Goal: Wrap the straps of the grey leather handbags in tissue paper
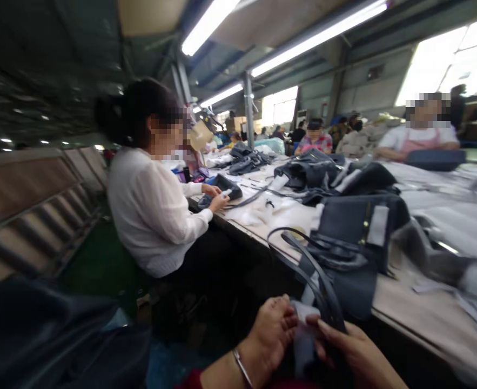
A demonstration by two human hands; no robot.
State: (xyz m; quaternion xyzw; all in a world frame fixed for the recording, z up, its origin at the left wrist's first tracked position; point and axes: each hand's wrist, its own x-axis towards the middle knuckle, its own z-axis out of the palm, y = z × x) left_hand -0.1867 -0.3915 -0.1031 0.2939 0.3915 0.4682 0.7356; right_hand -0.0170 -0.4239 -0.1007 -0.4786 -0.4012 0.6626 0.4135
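Observation:
Near the bottom of the view, my left hand (273,330) has its fingers curled and pinches the edge of a thin white wrapping piece (306,313). My right hand (354,346), thumb and fingers closed, grips the same piece from the other side. Dark bag straps (329,286) loop up beside the wrapping and pass behind my right hand's fingers. The straps reach toward a dark navy handbag (343,221) lying over the table edge, with a gold zipper and a white patch on it. The lower end of the wrapping is blurred.
A long worktable (436,324) runs away from me, with piled dark bags (311,167) and white sheets. A co-worker in a white top (153,210) sits at left, handling a dark piece. Another person (422,135) sits across. Dark material (52,335) lies at lower left.

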